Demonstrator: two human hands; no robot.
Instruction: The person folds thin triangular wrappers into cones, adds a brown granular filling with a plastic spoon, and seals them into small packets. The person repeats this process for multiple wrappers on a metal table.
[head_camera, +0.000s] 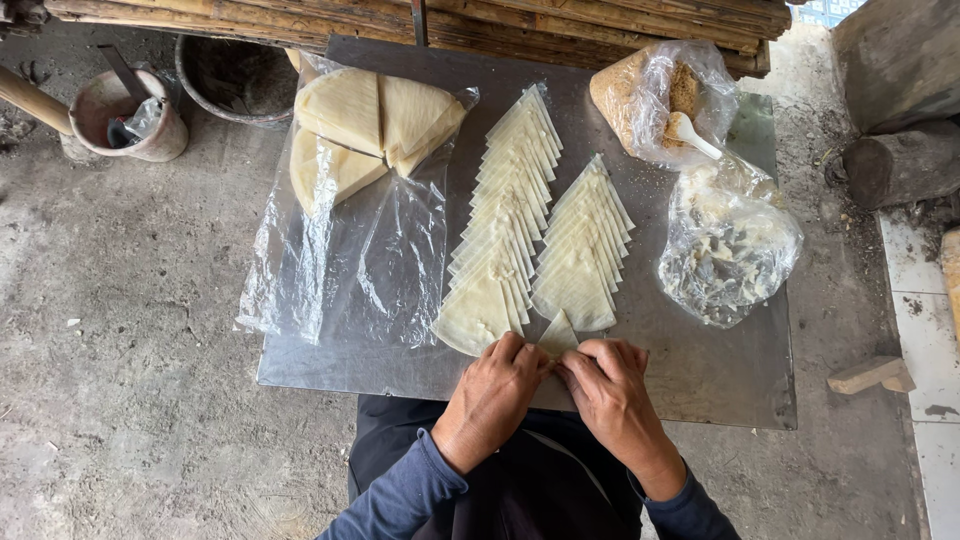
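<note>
While both hands pinch a small dough triangle (558, 335), left hand (492, 398) and right hand (612, 392) rest on a metal sheet (720, 370); bare concrete floor (130, 300) around; wrapper rows (540, 230) fanned behind.

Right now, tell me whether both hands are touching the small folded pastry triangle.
Touching. The head view shows left hand and right hand fingertips pinching the pastry triangle from both sides.

Two pastry rows (540, 225), three bags (728, 240)
</note>
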